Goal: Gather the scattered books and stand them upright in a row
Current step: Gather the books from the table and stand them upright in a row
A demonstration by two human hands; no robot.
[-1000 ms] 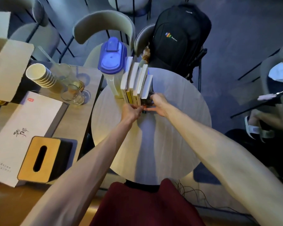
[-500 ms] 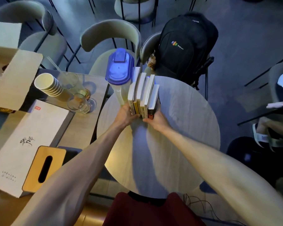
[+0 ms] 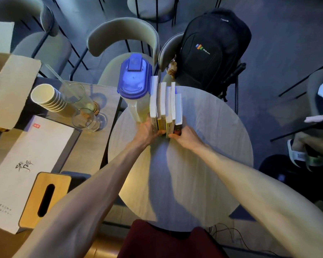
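Both the left hand (image 3: 147, 130) and right hand (image 3: 186, 135) clamp their fingers on the upright books (image 3: 165, 107) beside the blue-lidded pitcher (image 3: 135, 86).

Head camera looks steeply down, close over the round table (image 3: 203, 164).

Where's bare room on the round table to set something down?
Free: the round table right of the books, out to its rim, and the near part between the forearms. Crowded: the far-left edge, where the pitcher stands against the row, with the left hand and right hand at the near ends.
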